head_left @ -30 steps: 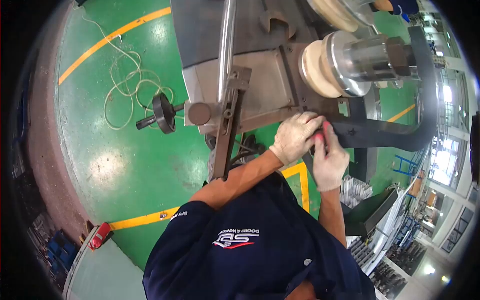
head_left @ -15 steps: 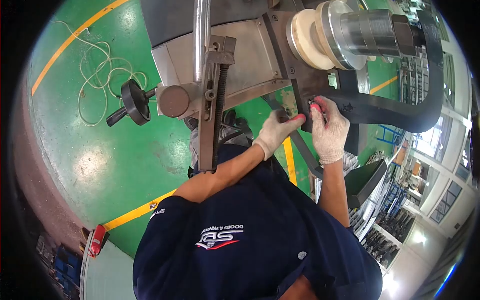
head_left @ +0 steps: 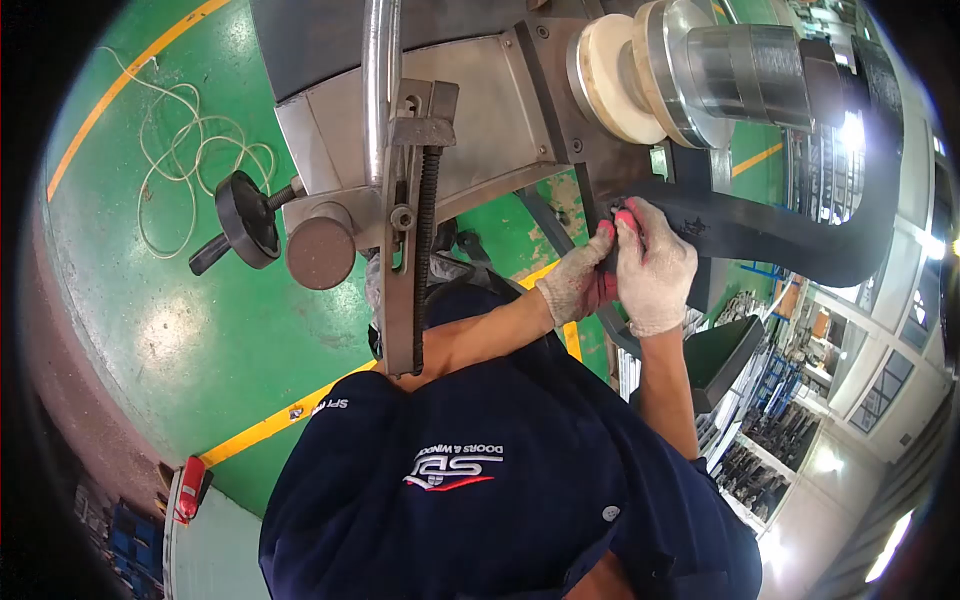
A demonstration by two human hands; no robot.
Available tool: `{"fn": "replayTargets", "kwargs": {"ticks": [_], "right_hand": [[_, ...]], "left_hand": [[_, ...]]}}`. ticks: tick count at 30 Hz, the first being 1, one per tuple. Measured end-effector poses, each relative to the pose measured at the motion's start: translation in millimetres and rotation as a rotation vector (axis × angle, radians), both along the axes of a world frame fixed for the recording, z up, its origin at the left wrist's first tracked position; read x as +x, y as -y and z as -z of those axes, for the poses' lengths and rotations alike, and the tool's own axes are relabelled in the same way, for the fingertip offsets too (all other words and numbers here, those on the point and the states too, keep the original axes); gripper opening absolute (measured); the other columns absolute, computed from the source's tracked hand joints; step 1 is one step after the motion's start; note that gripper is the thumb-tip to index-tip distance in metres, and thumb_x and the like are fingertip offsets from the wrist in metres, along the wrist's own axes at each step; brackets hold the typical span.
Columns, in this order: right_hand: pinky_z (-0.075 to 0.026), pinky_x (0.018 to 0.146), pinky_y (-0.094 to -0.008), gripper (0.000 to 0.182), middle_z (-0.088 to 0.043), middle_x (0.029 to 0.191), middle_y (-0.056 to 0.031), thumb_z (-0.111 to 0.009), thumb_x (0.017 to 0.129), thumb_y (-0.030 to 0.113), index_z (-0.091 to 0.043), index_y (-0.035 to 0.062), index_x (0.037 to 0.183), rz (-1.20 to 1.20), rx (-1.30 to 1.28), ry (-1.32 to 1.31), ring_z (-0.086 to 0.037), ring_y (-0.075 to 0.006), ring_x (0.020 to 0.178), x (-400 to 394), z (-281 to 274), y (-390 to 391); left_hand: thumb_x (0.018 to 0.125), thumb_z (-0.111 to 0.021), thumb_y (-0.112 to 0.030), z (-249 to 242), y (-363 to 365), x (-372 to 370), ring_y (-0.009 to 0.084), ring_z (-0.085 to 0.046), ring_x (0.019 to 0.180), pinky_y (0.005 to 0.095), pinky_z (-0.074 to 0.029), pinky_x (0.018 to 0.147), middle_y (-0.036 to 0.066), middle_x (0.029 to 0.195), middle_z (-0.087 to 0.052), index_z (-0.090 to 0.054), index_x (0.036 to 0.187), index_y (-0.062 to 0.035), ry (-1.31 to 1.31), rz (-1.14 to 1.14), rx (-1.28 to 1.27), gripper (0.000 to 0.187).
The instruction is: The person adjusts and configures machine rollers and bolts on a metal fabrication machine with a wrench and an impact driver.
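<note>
My right hand (head_left: 656,270), in a white knit glove with red-coated fingertips, is closed in a pinch at the left end of a curved black machine arm (head_left: 770,232). What sits between its fingers is too small and covered to name. My left hand (head_left: 582,278), gloved alike, is right beside it, its thumb reaching up to the right fingertips. Its other fingers curl in below, and whatever they grip is hidden. Just above both hands is the dark steel edge of the machine body (head_left: 480,105).
Pale rollers (head_left: 612,80) on a thick steel shaft (head_left: 750,75) stand above the hands. A slotted bracket (head_left: 402,230) crosses over my left forearm. Further left are a black handwheel (head_left: 247,219) and a loose cable (head_left: 200,150) on the green floor. A fire extinguisher (head_left: 189,488) stands lower left.
My left hand has moved right and closed in against the right hand, its fingers now curled below. My right hand stays at the arm's end. The view has shifted slightly.
</note>
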State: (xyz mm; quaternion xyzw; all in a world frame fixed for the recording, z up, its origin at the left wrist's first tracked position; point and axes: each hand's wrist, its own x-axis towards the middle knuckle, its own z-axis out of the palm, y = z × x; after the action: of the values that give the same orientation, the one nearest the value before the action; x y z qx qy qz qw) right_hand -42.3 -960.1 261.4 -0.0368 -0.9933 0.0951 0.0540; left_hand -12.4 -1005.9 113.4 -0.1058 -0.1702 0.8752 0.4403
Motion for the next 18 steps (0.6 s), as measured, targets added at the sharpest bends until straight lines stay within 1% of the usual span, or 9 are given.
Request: {"fn": "replayTargets", "kwargs": {"ticks": [1, 4, 7, 10, 13, 14, 15, 17, 18], "right_hand": [[-0.063, 0.079, -0.0431, 0.026, -0.079, 0.103, -0.0214, -0.08, 0.095, 0.014, -0.077, 0.0038, 0.119, 0.022, 0.053, -0.014, -0.08, -0.0383, 0.092, 0, 1, 3], [-0.062, 0.079, -0.0442, 0.027, -0.079, 0.101, -0.02, -0.08, 0.096, 0.019, -0.076, 0.0052, 0.119, 0.093, 0.107, 0.079, -0.08, -0.0383, 0.091, -1, 0, 2], [-0.062, 0.077, -0.045, 0.027, -0.079, 0.097, -0.019, -0.08, 0.096, 0.023, -0.075, 0.0063, 0.117, -0.053, -0.12, 0.016, -0.08, -0.0382, 0.087, -3, -10, 11], [-0.062, 0.077, -0.0452, 0.029, -0.079, 0.098, -0.019, -0.08, 0.097, 0.024, -0.074, 0.0061, 0.12, -0.076, -0.019, 0.0, -0.08, -0.038, 0.086, 1, 5, -6], [-0.063, 0.079, -0.044, 0.03, -0.08, 0.103, -0.0194, -0.08, 0.097, 0.021, -0.073, 0.0043, 0.121, 0.05, 0.074, 0.022, -0.08, -0.0374, 0.089, -2, 10, 5], [-0.062, 0.086, -0.0392, 0.032, -0.08, 0.111, -0.0202, -0.077, 0.099, 0.016, -0.072, -0.0009, 0.126, 0.089, 0.029, 0.064, -0.081, -0.0341, 0.097, -3, 6, 9], [-0.062, 0.087, -0.0394, 0.032, -0.08, 0.111, -0.0201, -0.077, 0.099, 0.016, -0.072, -0.0006, 0.126, 0.063, -0.021, 0.048, -0.081, -0.0343, 0.097, -3, 3, 9], [-0.063, 0.087, -0.0397, 0.032, -0.081, 0.111, -0.02, -0.077, 0.099, 0.015, -0.072, -0.0001, 0.127, 0.02, -0.108, 0.01, -0.081, -0.0348, 0.099, 0, -4, 5], [-0.063, 0.087, -0.0404, 0.032, -0.081, 0.112, -0.0202, -0.077, 0.099, 0.014, -0.072, 0.0005, 0.127, 0.003, -0.089, 0.024, -0.081, -0.0357, 0.099, 2, -5, 1]], "left_hand": [[0.109, -0.062, -0.05, 0, -1, 0, 0.0219, -0.064, 0.136, 0.0447, -0.054, 0.118, 0.004, 0.147, -0.066, -0.058, 0.149, -0.0162, -0.005, 0.015, -0.016, 0.052], [0.112, -0.058, -0.05, 2, 2, -2, 0.0211, -0.065, 0.135, 0.0443, -0.056, 0.116, 0.003, 0.145, -0.067, -0.058, 0.149, -0.0167, -0.038, 0.054, -0.062, 0.05], [0.113, -0.054, -0.051, 1, 2, -3, 0.0201, -0.065, 0.134, 0.0436, -0.057, 0.114, 0.002, 0.145, -0.067, -0.058, 0.149, -0.0178, -0.066, 0.063, -0.08, 0.049], [0.114, -0.052, -0.053, -2, 1, 0, 0.0192, -0.066, 0.133, 0.0423, -0.058, 0.113, 0.001, 0.146, -0.066, -0.057, 0.15, -0.0194, -0.032, 0.078, -0.101, 0.049], [0.113, -0.051, -0.055, -9, 10, -6, 0.0185, -0.067, 0.132, 0.0415, -0.059, 0.111, 0.001, 0.146, -0.066, -0.058, 0.15, -0.0207, -0.068, 0.105, -0.122, 0.051], [0.113, -0.051, -0.056, -8, 7, -5, 0.0183, -0.067, 0.132, 0.0413, -0.059, 0.111, 0.0, 0.146, -0.066, -0.058, 0.15, -0.0211, -0.08, 0.089, -0.115, 0.051], [0.113, -0.051, -0.058, -6, 5, -4, 0.018, -0.067, 0.132, 0.0411, -0.059, 0.11, 0.0, 0.145, -0.066, -0.058, 0.15, -0.0214, -0.096, 0.072, -0.106, 0.052], [0.111, -0.05, -0.063, -7, 11, -5, 0.0207, -0.071, 0.125, 0.0435, -0.063, 0.103, 0.003, 0.144, -0.068, -0.057, 0.15, -0.0209, -0.155, 0.103, -0.165, 0.057], [0.111, -0.049, -0.065, -5, 12, -5, 0.0215, -0.072, 0.123, 0.0438, -0.064, 0.101, 0.004, 0.144, -0.068, -0.057, 0.15, -0.0206, -0.174, 0.117, -0.171, 0.06]]}}
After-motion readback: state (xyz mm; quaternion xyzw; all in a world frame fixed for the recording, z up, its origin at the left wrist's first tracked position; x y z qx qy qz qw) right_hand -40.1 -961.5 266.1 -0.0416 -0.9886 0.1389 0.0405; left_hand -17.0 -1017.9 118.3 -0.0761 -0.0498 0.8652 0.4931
